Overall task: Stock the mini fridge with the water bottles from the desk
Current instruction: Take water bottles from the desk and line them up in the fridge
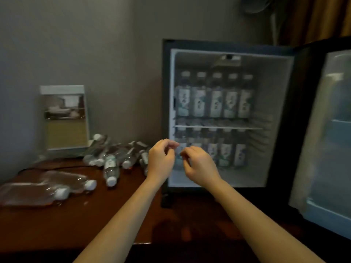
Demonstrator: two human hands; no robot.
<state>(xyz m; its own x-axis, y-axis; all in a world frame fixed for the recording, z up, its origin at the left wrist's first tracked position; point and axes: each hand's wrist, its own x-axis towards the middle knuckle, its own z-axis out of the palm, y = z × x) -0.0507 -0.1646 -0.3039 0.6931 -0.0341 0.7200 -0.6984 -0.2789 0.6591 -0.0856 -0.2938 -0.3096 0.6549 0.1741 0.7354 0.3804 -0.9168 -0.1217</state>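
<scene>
- Grey wall point(95, 44) backs a dark wooden desk point(57, 224); a card stand point(64, 118) sits at its rear left.
- The mini fridge point(228, 44) stands open, its door point(322, 139) swung right, with shelved bottles point(215, 99) upright on both shelves.
- Loose water bottles point(112, 168) lie on the desk, left of the fridge.
- The left hand point(160, 160) and right hand point(201, 168) hover close together before the lower shelf. Their fingers are loosely curled and seemingly hold nothing, though blur obscures the fingertips.

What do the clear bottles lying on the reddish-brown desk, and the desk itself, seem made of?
Clear white-capped bottles: probably thin glossy plastic; the desk shows through them and highlights glint. Reddish-brown desk: looks like varnished wood, possibly veneer; its smooth top gives a soft sheen.
</scene>
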